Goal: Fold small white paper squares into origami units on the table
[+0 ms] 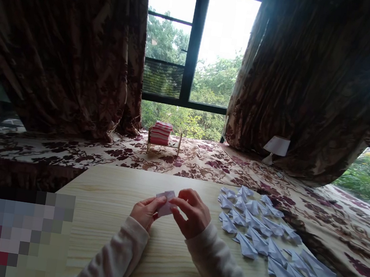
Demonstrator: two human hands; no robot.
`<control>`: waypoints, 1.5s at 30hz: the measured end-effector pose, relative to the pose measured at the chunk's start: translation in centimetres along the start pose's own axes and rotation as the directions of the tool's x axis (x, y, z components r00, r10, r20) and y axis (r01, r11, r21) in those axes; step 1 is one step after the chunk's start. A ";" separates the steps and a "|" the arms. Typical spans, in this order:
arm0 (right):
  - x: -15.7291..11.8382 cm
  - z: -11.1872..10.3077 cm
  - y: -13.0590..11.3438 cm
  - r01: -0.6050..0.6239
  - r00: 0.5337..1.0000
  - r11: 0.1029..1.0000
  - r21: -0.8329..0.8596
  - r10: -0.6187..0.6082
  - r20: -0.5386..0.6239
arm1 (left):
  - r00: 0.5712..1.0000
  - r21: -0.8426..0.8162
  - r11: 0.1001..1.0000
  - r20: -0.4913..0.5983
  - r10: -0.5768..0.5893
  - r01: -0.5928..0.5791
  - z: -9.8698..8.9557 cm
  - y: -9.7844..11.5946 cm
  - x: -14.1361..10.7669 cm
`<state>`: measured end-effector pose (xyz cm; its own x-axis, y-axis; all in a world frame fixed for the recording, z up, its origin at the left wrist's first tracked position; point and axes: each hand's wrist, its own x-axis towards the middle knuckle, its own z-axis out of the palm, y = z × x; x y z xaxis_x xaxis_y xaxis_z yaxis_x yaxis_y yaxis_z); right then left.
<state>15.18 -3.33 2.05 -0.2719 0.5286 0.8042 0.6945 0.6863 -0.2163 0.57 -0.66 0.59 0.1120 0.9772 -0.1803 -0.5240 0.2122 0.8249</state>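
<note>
My left hand [145, 212] pinches a small folded sheet of white paper [165, 208] between thumb and fingers, just above the wooden table. On the paper's right edge are the curled thumb and forefinger of my right hand [194, 213], which seem to grip it; the exact contact is too small to see clearly. Several folded white paper pieces [260, 241], pointed like small planes, lie spread on the table to the right of my right hand.
The pale wooden table [101, 218] ends at a ledge covered in floral cloth [202, 159]. On that ledge stand a small rack [163, 144] with stacked pink-striped cloths [161, 133] and a white lamp [276, 146]. Dark curtains [90, 52] flank the window. The lower left is pixelated.
</note>
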 end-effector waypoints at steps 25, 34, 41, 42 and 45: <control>-0.6 2.5 1.6 -0.445 0.850 0.701 0.557 0.527 0.015 | 0.984 0.204 0.963 0.071 0.163 -0.174 1.3 -0.8 -1.1; -0.3 2.1 1.1 -0.546 0.783 0.471 0.693 0.581 0.223 | 0.981 0.246 0.950 0.085 0.174 -0.190 1.8 -0.3 -2.1; -0.6 1.9 1.1 -0.515 0.838 0.618 0.594 0.510 0.196 | 0.956 0.287 0.917 0.170 0.238 -0.279 1.6 -0.5 -2.2; -0.5 1.7 1.1 -0.505 0.845 0.642 0.577 0.502 0.182 | 0.953 0.289 0.913 0.178 0.244 -0.288 1.7 -0.5 -2.2; -0.3 1.4 1.1 -0.522 0.834 0.648 0.555 0.523 0.175 | 0.955 0.294 0.911 0.155 0.252 -0.289 1.7 -0.6 -2.0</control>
<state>15.05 -2.02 0.84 0.0196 0.8871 0.4612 0.2218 0.4460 -0.8671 2.10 -2.75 1.36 0.1055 0.9873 0.1191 -0.2618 -0.0880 0.9611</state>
